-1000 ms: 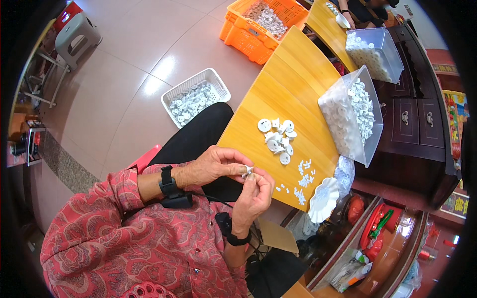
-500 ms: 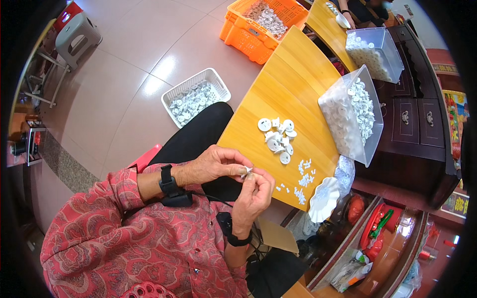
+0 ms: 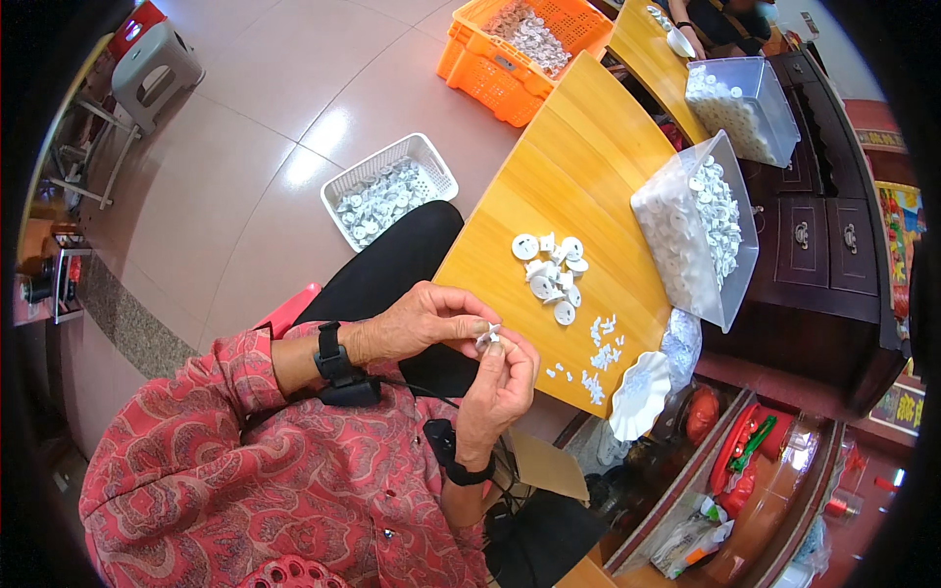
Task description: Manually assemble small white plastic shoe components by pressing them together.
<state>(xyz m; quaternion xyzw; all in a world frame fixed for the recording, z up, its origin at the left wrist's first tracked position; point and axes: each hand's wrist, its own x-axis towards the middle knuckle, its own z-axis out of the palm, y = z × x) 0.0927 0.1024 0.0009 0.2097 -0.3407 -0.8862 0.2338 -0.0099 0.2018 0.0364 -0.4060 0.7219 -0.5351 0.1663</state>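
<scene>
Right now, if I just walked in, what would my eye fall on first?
Probably the bright orange crate at the top, beside the far end of the yellow wooden table. Next, the left hand and right hand, pinching a small white piece by the near edge. Then the clear bin heaped with white parts along the table's right side.

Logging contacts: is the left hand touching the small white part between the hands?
Touching. The head view shows the left hand meeting the small white part at its thumb tip, with no gap visible.
</scene>
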